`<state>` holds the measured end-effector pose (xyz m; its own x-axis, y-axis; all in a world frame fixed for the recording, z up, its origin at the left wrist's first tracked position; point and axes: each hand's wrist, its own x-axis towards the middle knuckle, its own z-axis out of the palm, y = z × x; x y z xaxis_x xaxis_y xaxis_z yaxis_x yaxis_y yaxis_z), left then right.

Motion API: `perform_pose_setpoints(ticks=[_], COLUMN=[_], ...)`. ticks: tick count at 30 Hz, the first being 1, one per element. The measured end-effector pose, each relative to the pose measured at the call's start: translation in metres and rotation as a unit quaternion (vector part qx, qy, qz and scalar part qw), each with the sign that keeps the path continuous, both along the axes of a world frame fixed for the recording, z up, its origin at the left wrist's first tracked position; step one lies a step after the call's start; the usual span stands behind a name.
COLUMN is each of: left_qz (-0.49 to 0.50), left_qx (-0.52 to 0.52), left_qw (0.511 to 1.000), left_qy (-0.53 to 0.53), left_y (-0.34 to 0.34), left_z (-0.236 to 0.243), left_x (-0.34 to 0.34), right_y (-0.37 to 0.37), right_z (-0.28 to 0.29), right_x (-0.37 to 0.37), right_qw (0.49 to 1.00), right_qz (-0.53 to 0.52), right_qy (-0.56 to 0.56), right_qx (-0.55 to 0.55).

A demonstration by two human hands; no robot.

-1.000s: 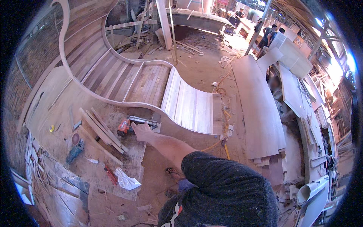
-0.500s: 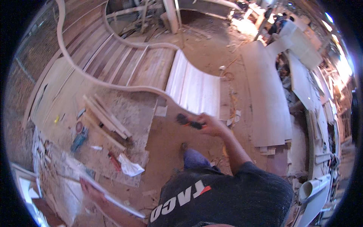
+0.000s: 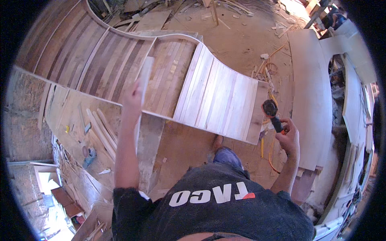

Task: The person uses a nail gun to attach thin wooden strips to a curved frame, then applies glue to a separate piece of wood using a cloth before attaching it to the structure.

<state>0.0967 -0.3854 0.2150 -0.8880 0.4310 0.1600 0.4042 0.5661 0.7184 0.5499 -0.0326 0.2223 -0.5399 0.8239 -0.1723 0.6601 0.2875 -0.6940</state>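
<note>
In my left hand (image 3: 134,95) is a long pale strip (image 3: 147,71), apparently wood; the hand is closed around it and slightly blurred. The strip reaches over the near edge of a long, wavy wooden panel (image 3: 163,82) made of side-by-side slats. At the right, my right hand (image 3: 288,138) grips a black and orange hand tool (image 3: 276,122) with a rounded head, whose exact kind I cannot make out. This head is close to the panel's pale right end (image 3: 225,102).
A sheet-covered surface at the left carries several wooden strips (image 3: 102,130) and a blue power tool (image 3: 89,158). Large pale boards (image 3: 311,100) stand along the right. An orange hose (image 3: 272,164) and offcuts lie on the dirt floor beyond the panel's right end.
My left hand has swung up from the lower left with the strip to the panel. My right hand has moved right with the tool, past the panel's end. The view has shifted.
</note>
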Motion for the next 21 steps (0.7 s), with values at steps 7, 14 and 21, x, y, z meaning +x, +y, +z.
perform_pose_setpoints(ticks=[7, 14, 21], left_qz=[0.021, -0.018, -0.013], left_qx=[-0.086, -0.181, -0.148], left_qw=[0.996, 0.983, 0.988], left_qy=[0.026, 0.022, 0.035], left_y=[0.198, 0.28, 0.289], left_z=[-0.096, -0.135, -0.184], left_x=[-0.078, -0.092, -0.113], right_y=[0.107, 0.143, 0.153], right_z=[-0.016, -0.037, -0.048], right_x=[-0.055, -0.068, -0.087], right_qw=[0.999, 0.99, 0.988], right_qz=[-0.02, -0.113, -0.121], right_qy=[-0.036, -0.037, -0.044], right_qx=[0.001, -0.077, -0.086])
